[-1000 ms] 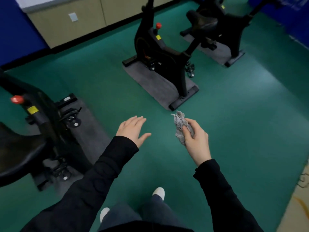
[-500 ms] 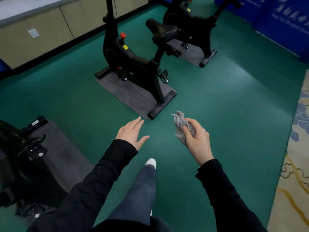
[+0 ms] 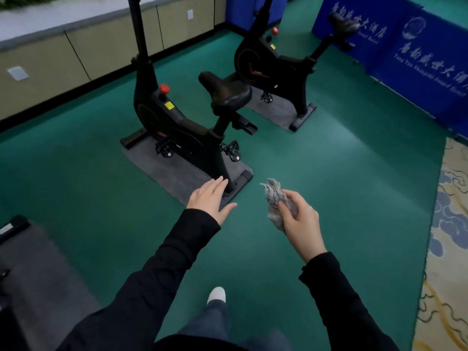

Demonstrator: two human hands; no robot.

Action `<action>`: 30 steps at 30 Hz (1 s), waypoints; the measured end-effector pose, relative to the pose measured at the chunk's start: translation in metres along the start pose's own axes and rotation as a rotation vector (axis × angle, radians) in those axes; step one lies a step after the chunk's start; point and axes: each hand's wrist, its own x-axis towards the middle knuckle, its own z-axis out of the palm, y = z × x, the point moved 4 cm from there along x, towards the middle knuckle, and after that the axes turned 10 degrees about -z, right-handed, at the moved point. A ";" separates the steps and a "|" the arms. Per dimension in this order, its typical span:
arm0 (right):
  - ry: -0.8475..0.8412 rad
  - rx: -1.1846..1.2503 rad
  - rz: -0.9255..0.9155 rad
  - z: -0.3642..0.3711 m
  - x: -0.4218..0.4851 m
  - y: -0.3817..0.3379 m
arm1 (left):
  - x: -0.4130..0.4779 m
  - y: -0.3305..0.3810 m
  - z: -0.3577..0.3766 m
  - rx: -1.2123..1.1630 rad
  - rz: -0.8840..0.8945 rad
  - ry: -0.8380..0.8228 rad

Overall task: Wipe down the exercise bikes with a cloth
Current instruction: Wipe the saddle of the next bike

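Note:
A crumpled grey cloth (image 3: 274, 200) is gripped in my right hand (image 3: 300, 220), held out over the green floor. My left hand (image 3: 211, 201) is stretched forward, palm down, fingers apart, holding nothing. Just beyond it stands a black exercise bike (image 3: 177, 122) with a black saddle (image 3: 225, 91) and a red knob, on a grey mat (image 3: 164, 168). A second black bike (image 3: 273, 67) stands farther back on its own mat. Neither hand touches a bike.
A beige cabinet wall (image 3: 76, 57) runs along the back left. Blue banners (image 3: 410, 54) line the right. A patterned carpet (image 3: 445, 236) borders the green floor at right. Another grey mat (image 3: 33, 269) with part of a bike base lies at lower left.
I have walked forward and turned right: the nearer bike now stands close ahead, the left bike has slid out of view. Both hands keep their pose, cloth still in the right.

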 end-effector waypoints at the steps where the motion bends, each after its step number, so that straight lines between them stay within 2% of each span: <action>1: -0.005 -0.002 0.006 0.000 0.010 0.002 | 0.009 0.003 -0.002 0.000 -0.004 -0.003; 11: -0.158 0.037 -0.046 0.006 0.113 0.039 | 0.079 0.016 0.007 0.035 -0.154 0.015; 23: -0.304 0.124 -0.144 -0.064 0.261 0.117 | 0.170 0.118 0.019 -0.047 -0.367 0.062; 30: -0.370 0.180 -0.146 -0.081 0.323 0.147 | 0.206 0.141 0.022 -0.070 -0.474 0.108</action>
